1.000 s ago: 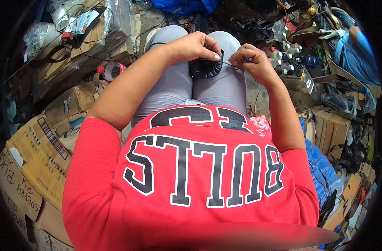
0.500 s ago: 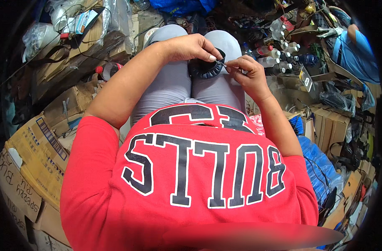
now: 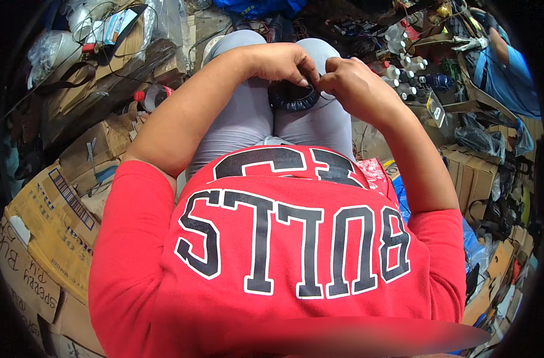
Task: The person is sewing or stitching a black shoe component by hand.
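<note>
A black, glossy piece with a puckered, gathered edge (image 3: 293, 99) rests over my grey-trousered knees (image 3: 242, 116); its exact kind does not show. My left hand (image 3: 287, 62) pinches its upper right edge between thumb and fingers. Right beside those fingertips, my right hand (image 3: 350, 82) is closed with the knuckles upward. Its fingertips meet the rim of the black piece, and whatever they grip is hidden behind them. The lower curve of the piece hangs between my thighs.
Cardboard boxes (image 3: 51, 230) and plastic-wrapped card stacks crowd my left, with a red-capped bottle (image 3: 155, 97) among them. On my right stand several small bottles (image 3: 397, 74), folded cartons (image 3: 471, 179) and plastic bags. A blue bag (image 3: 260, 7) lies beyond my knees.
My right hand has risen slightly and rolled over, so its knuckles face up. Earlier its fingers pinched a thin strand at the rim. My left hand keeps its hold.
</note>
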`<state>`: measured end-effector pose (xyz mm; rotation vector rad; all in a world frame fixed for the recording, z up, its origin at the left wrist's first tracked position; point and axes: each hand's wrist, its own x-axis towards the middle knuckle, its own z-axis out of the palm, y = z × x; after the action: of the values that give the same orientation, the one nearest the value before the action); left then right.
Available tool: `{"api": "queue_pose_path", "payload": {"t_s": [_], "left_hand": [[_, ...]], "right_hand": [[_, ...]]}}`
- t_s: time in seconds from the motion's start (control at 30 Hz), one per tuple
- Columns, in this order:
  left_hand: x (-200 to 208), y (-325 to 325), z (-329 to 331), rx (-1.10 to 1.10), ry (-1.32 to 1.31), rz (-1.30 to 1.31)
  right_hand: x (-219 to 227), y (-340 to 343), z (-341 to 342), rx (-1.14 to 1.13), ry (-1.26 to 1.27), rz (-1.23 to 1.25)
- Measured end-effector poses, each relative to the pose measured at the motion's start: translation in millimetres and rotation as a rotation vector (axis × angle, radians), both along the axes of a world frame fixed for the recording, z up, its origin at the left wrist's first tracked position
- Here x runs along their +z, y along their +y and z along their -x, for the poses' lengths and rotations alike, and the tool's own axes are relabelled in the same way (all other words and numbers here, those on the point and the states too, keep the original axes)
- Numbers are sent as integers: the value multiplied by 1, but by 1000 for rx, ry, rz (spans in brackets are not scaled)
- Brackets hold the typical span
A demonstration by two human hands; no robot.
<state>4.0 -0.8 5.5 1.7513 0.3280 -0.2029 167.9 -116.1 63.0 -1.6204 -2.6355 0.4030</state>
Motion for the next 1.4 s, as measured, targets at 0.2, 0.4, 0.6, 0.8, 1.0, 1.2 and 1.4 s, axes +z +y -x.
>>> {"api": "queue_pose_path", "payload": {"t_s": [0.2, 0.4, 0.6, 0.8, 1.0, 1.2, 1.4], "left_hand": [[-10, 3, 2, 87, -151, -83], [25, -33, 53, 356, -62, -510], [43, -14, 89, 415, 296, -657], [20, -41, 33, 636, -675, 582], [-6, -14, 52, 732, -630, 1006], [-1, 17, 90, 947, -234, 231], [6, -6, 121, 664, -181, -782]], "right_hand": [[-36, 0, -10, -369, 675, 394], [-49, -18, -42, -519, 948, 475], [-80, -22, -34, -580, 678, -133], [-61, 2, -10, -1155, 2239, 168], [-69, -43, -37, -611, 2184, 630], [-90, -74, -102, -781, 1920, 725], [-52, -54, -115, -824, 860, 188]]}}
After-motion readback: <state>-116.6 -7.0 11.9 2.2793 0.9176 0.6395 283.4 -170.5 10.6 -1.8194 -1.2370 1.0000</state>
